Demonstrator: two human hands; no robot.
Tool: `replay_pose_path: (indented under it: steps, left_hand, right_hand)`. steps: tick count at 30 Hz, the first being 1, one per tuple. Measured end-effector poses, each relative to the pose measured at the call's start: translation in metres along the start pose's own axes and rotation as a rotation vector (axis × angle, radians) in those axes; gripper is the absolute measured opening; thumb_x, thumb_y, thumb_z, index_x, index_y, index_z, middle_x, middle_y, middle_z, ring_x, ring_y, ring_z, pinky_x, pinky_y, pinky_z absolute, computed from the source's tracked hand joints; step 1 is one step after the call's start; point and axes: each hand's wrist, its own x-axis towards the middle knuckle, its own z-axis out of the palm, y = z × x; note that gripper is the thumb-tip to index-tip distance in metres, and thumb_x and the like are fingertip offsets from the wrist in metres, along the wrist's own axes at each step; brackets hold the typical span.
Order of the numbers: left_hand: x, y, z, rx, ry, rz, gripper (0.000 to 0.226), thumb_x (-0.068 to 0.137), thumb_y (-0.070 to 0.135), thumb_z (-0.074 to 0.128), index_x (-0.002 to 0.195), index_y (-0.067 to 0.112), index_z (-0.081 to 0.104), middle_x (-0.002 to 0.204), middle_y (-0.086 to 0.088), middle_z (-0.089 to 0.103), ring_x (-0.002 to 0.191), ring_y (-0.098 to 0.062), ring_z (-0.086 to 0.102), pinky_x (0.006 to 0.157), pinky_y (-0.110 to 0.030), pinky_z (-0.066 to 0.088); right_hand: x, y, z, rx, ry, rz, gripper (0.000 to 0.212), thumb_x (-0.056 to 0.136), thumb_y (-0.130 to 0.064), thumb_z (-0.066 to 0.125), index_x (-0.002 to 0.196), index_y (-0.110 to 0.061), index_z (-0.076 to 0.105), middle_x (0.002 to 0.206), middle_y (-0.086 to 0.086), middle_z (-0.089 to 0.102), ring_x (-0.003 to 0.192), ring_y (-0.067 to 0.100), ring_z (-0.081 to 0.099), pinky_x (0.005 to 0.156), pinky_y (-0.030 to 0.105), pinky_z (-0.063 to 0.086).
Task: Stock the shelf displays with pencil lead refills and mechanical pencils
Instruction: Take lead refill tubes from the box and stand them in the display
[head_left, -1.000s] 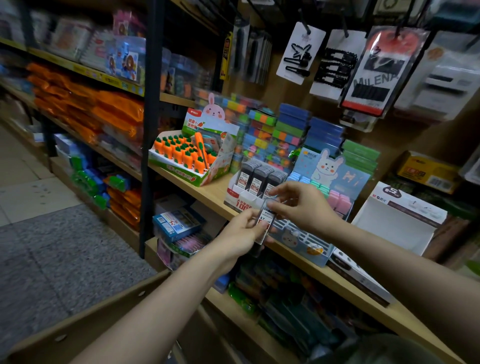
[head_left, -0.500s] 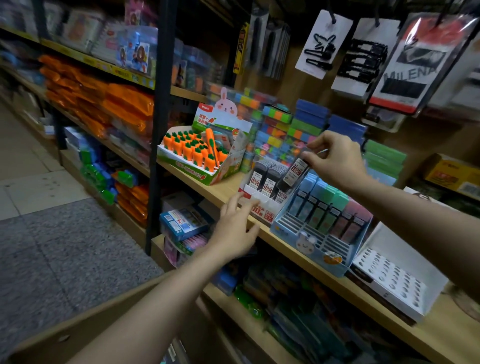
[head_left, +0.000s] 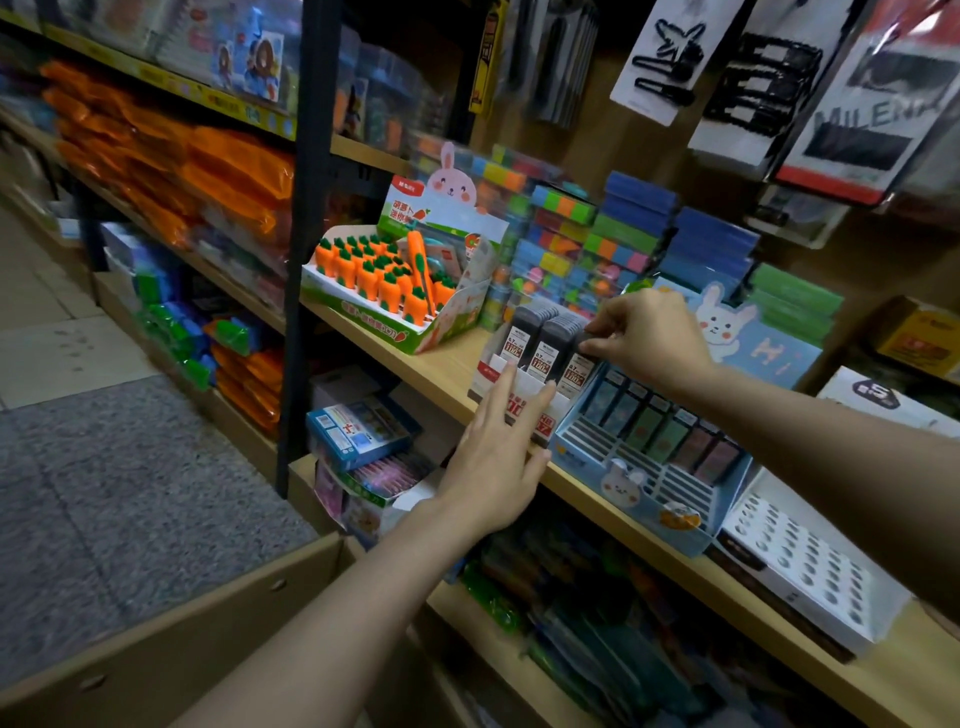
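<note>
Wooden shelf (head_left: 447, 364) runs left to right across the view, at mid height between other stocked shelves. On it, from the left: an orange carrot-eraser display (head_left: 384, 291), a white lead refill display box (head_left: 524, 395), a light blue rabbit display (head_left: 644, 467) with slotted rows, and a white perforated tray (head_left: 810, 566) at far right. Stacks of coloured sticky-note blocks (head_left: 623, 234) stand behind them. Cards of black hair clips (head_left: 660, 57) hang above.

The lead refill display box touches the blue rabbit display on its right. Three columns of dark refill cases stand upright in it, labels facing out.

Left hand (head_left: 498, 457): fingers straight and spread, tips resting against the front of the white box, nothing gripped.

Right hand (head_left: 649, 338): fingers curled, thumb and forefinger pinching the top of a lead refill case (head_left: 579, 364) in the rightmost column. The case sits in the box, tilted slightly back. Whether it is fully seated cannot be told.
</note>
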Motion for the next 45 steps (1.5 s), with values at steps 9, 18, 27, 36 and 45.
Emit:
replay_pose_path:
  steps: [9, 18, 27, 36, 45]
  left_hand:
    - [-0.005, -0.002, -0.004, -0.069, -0.046, 0.035, 0.062, 0.101, 0.037, 0.045, 0.152, 0.042, 0.011, 0.158, 0.018, -0.021, 0.149, -0.015, -0.003, 0.112, -0.041, 0.03]
    - [-0.079, -0.022, -0.035, 0.041, -0.112, -0.016, 0.03, 0.1, 0.027, 0.048, 0.126, 0.017, 0.059, 0.124, -0.002, 0.059, 0.117, -0.017, 0.052, 0.095, -0.025, 0.039]
    - [-0.257, -0.079, 0.002, 0.303, -0.567, -0.332, 0.045, 0.096, 0.024, 0.054, 0.137, 0.01, 0.048, 0.138, -0.015, 0.045, 0.125, -0.031, 0.045, 0.104, -0.031, 0.035]
    - [-0.335, -0.091, 0.114, 0.292, -0.739, -0.394, 0.046, 0.101, 0.032, 0.04, 0.146, 0.021, 0.038, 0.16, -0.008, 0.017, 0.146, -0.029, 0.018, 0.116, -0.047, 0.026]
    - [-0.317, -0.122, 0.186, 0.537, -0.931, 0.024, 0.052, 0.102, 0.042, 0.032, 0.152, 0.034, 0.02, 0.163, -0.01, 0.003, 0.149, -0.034, -0.001, 0.118, -0.053, 0.002]
  right_hand:
    - [-0.019, -0.001, -0.001, -0.089, 0.079, -0.06, 0.031, 0.089, -0.032, 0.068, 0.118, -0.019, 0.069, 0.112, 0.006, 0.062, 0.098, 0.022, 0.06, 0.079, 0.037, 0.052]
    - [-0.179, -0.033, 0.04, 0.468, -0.128, -0.103, 0.021, 0.087, -0.028, 0.071, 0.107, -0.028, 0.065, 0.098, -0.014, 0.059, 0.081, -0.004, 0.057, 0.07, 0.004, 0.042]
    - [-0.269, -0.06, 0.15, 0.351, -0.806, -0.166, 0.091, 0.087, -0.041, 0.069, 0.155, -0.02, 0.014, 0.16, 0.01, 0.014, 0.146, 0.027, 0.021, 0.117, 0.032, 0.022]
    - [-0.293, -0.064, 0.208, 0.495, -0.755, -0.132, 0.094, 0.092, -0.03, 0.064, 0.156, -0.029, -0.005, 0.163, -0.008, 0.003, 0.145, 0.02, 0.026, 0.114, 0.04, 0.034]
    - [-0.292, -0.063, 0.216, 0.62, -0.696, -0.104, 0.092, 0.09, -0.028, 0.067, 0.155, -0.034, 0.002, 0.161, -0.008, 0.017, 0.144, 0.015, 0.027, 0.113, 0.039, 0.036]
